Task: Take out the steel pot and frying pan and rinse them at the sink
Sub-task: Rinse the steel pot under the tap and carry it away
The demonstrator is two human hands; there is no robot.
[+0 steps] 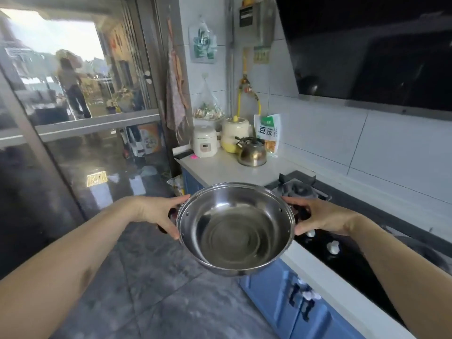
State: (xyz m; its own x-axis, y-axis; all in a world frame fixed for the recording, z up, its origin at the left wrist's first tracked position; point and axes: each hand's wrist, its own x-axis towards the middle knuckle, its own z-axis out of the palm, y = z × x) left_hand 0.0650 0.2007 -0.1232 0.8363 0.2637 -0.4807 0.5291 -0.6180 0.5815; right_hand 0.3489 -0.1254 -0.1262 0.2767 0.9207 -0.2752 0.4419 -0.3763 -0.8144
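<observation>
The steel pot (236, 228) was held up in the air in front of the person, over the grey floor (151, 277) and just to the near side of the white counter (220, 167). It was tilted so that its empty, shiny inside faced the camera. The left hand (156, 212) gripped the pot's left handle, thumb over the rim side and fingers curled underneath. The right hand (318, 217) was closed on the right handle in the same way, so both hands were clamped on the pot.

To the right of the pot lay the black stove (342, 253), its burner grate just behind the pot's far rim. Below the stove, blue cupboards (276, 289) ran along the floor. Farther back on the counter from the pot stood a metal kettle (252, 152), and behind that a white cooker (205, 141), a cream and yellow jar (235, 133) and a green food packet (267, 132) leaning against the tiled wall. A dark hood (379, 50) hung high above the stove. No frying pan or sink could be made out.
</observation>
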